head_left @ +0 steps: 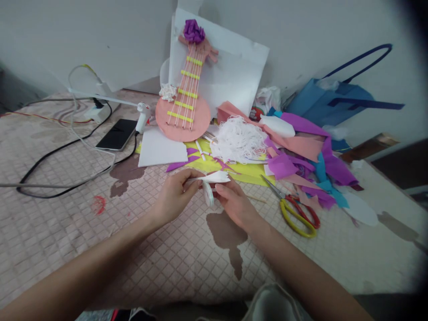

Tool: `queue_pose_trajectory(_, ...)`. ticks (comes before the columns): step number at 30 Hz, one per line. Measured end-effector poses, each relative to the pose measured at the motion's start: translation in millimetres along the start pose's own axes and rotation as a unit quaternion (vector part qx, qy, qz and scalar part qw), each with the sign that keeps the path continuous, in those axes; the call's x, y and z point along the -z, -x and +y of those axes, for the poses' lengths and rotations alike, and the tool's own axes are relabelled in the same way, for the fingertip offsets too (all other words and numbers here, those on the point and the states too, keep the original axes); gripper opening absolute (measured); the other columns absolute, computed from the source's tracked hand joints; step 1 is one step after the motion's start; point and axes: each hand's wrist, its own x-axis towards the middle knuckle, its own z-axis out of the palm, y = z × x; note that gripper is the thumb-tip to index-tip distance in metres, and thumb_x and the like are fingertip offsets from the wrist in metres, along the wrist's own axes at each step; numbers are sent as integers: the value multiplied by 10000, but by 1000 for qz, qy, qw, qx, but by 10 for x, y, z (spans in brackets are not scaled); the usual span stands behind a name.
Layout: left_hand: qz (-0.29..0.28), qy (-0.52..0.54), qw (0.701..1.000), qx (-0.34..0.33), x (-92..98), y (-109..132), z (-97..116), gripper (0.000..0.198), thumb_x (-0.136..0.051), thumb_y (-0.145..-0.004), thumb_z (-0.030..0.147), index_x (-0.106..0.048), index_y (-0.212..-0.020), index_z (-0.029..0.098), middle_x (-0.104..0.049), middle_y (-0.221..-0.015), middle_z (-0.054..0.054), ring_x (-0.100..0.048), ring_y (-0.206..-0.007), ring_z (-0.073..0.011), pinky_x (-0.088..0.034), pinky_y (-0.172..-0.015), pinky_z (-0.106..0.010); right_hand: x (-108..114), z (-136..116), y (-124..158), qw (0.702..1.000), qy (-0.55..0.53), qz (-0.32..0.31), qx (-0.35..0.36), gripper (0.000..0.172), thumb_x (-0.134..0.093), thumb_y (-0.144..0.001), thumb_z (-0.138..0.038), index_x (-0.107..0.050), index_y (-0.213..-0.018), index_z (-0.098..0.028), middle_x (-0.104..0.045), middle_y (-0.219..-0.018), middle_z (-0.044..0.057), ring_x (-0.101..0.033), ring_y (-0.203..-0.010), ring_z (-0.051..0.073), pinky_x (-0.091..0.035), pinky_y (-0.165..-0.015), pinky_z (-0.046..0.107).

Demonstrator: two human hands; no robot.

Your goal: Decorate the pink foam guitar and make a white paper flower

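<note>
Over the near middle of the table, my left hand (178, 189) pinches one end of a white paper strip (216, 177) with a ragged outer edge. My right hand (234, 200) has its fingers closed round the other side of the strip. Between the hands hangs a white looped band (208, 195); whether it is part of the strip or a separate roll, I cannot tell. Beyond them a pink paper guitar (183, 127) with yellow bars and white strings leans on a white board (234, 67). It bears a purple paper flower (193, 31) and a white one (167, 92).
Scissors (297, 218) with yellow and red handles lie to the right, beside purple, pink and blue paper scraps (284, 167). White string (239, 139) is heaped behind my hands. At left are a glue gun (142, 117), a phone (117, 134) and trailing cables (43, 160).
</note>
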Motion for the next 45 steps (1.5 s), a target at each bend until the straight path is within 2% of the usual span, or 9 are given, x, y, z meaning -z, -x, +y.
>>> queue_pose_trajectory(6,-2,-29,1000,6,-3,18,13,172,-511,-833,202,-622,-956,152,-669,-902,-28,-608,-813,-136,-460,-703,-233,42,56,-28,998,35,36,36,259,-705,-718,-321,-619,-950,-243,-641,-884,-8,-582,-807,145,-469,-749,276)
queue_pose_trajectory(10,-31,-23,999,7,-2,36,12,166,-505,-842,219,-629,-931,154,-662,-855,-22,-597,-764,-131,-445,-667,-237,49,68,-50,996,42,49,66,186,-717,-710,-284,-620,-858,-227,-595,-776,-29,-547,-709,114,-451,-662,238)
queue_pose_trajectory(16,-93,83,992,33,0,13,-19,203,-517,-846,269,-622,-959,137,-653,-888,-41,-596,-811,-141,-468,-737,-260,16,92,-46,994,43,70,70,136,-684,-748,-288,-594,-802,-201,-562,-711,-33,-509,-654,97,-424,-625,228)
queue_pose_trajectory(19,-111,125,984,67,12,-11,-27,230,-511,-851,331,-623,-874,131,-640,-802,-23,-581,-733,-120,-463,-685,-237,1,103,-37,995,35,69,65,139,-687,-744,-287,-589,-796,-202,-572,-723,-32,-519,-657,101,-431,-623,233)
queue_pose_trajectory(22,-123,114,981,98,36,-32,-19,271,-510,-848,371,-612,-772,132,-605,-685,4,-531,-628,-88,-416,-591,-200,-5,110,-26,995,49,62,67,158,-694,-733,-306,-585,-785,-205,-561,-709,-34,-522,-649,110,-436,-619,244)
queue_pose_trajectory(29,-161,94,978,96,82,-60,-21,266,-567,-806,378,-628,-830,121,-613,-691,-6,-503,-594,-79,-377,-542,-195,-13,116,-2,992,94,59,61,167,-677,-750,-323,-562,-779,-206,-550,-699,-30,-523,-652,122,-441,-640,268)
queue_pose_trajectory(32,-172,70,980,73,87,-60,-48,281,-551,-816,391,-625,-848,122,-624,-733,-26,-533,-644,-100,-409,-587,-217,-10,129,3,990,108,72,59,178,-679,-745,-335,-560,-777,-206,-564,-708,-25,-532,-664,130,-448,-649,274)
queue_pose_trajectory(39,-145,-1,989,28,54,-51,-89,256,-504,-845,365,-620,-849,138,-619,-748,-25,-551,-673,-116,-430,-604,-228,-2,135,3,992,98,74,25,217,-677,-740,-378,-572,-830,-212,-592,-795,6,-550,-749,155,-460,-687,284)
queue_pose_trajectory(45,-33,-45,998,5,8,-40,-104,185,-491,-857,296,-599,-864,146,-628,-786,-25,-561,-708,-125,-435,-640,-241,-32,90,14,996,72,39,25,352,-652,-755,-446,-526,-1015,-247,-566,-927,5,-528,-816,131,-441,-705,249)
